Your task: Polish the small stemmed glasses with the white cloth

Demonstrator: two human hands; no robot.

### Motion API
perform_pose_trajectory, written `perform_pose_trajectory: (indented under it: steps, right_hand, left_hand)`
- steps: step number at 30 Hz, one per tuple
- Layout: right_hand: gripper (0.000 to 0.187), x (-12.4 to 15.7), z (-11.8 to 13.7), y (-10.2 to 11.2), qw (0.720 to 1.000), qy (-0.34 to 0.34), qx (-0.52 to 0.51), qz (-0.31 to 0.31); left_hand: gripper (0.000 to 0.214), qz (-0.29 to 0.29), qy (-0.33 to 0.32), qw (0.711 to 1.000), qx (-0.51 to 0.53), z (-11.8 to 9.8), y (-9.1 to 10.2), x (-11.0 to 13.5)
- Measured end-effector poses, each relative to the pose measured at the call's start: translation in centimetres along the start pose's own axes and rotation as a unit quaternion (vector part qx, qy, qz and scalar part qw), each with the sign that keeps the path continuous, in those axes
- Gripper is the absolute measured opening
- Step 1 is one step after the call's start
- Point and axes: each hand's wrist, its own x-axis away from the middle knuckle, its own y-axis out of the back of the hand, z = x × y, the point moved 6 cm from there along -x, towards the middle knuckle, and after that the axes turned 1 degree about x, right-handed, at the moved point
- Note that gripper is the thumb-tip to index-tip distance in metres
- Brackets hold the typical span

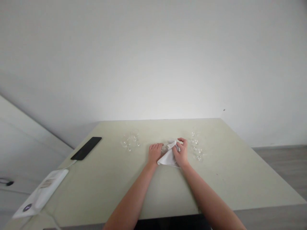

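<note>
A white cloth lies bunched at the middle of the pale table. My right hand is closed on the cloth's upper part, the fingers curled round it. Just to its left, my left hand has its fingers curled round a small clear glass that is mostly hidden between hand and cloth. A group of small clear glasses stands to the left of my hands. Several more small clear glasses stand to the right.
A black phone lies flat near the table's left edge, with a white cable running from it. A white packet rests at the front left corner. A plain white wall stands behind the table; grey floor shows at right.
</note>
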Motion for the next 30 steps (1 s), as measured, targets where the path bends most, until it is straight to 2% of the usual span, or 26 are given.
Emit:
perform_pose_trajectory:
  steps: [3, 8, 13, 16, 19, 22, 25, 27, 30]
  right_hand:
    - [0.017, -0.2, 0.4, 0.7, 1.0, -0.003, 0.01, -0.017]
    - [0.021, -0.4, 0.7, 0.2, 0.997, 0.015, -0.046, 0.056]
    - [0.025, 0.4, 0.0, 0.6, 0.996, -0.037, -0.084, 0.014]
    - [0.022, 0.6, 0.5, 0.7, 0.995, -0.036, -0.095, 0.026]
    - [0.021, 0.1, 1.6, 1.0, 0.995, 0.005, -0.092, 0.03]
    - [0.026, -0.3, 1.3, 0.9, 0.994, -0.024, -0.101, 0.038]
    - [0.03, 0.1, 0.4, -0.6, 0.985, -0.072, -0.112, 0.108]
    - [0.03, 0.6, 0.2, -1.6, 0.979, -0.071, -0.118, 0.149]
    - [0.032, 1.2, 0.4, -2.5, 0.978, -0.048, -0.11, 0.169]
  left_hand:
    - [0.034, -0.014, 0.015, 1.0, 0.019, 0.6, 0.3, 0.2]
    - [0.036, -0.006, -0.006, 1.0, 0.013, 0.3, 0.5, 0.4]
    - [0.034, 0.005, -0.026, 0.999, 0.02, -0.5, 0.8, 0.5]
    - [0.034, 0.002, -0.025, 0.999, 0.035, -0.8, 1.2, 0.6]
    - [0.032, -0.003, -0.004, 0.998, 0.056, -0.6, 1.8, 0.7]
    - [0.034, -0.001, 0.05, 0.992, 0.112, 0.4, 2.0, 0.7]
    - [0.037, 0.003, 0.099, 0.962, 0.254, 1.4, 1.6, 0.8]
    - [0.041, 0.02, 0.097, 0.918, 0.383, 1.5, 1.2, 0.9]
    - [0.046, 0.079, 0.07, 0.842, 0.529, 0.8, 0.4, 1.1]
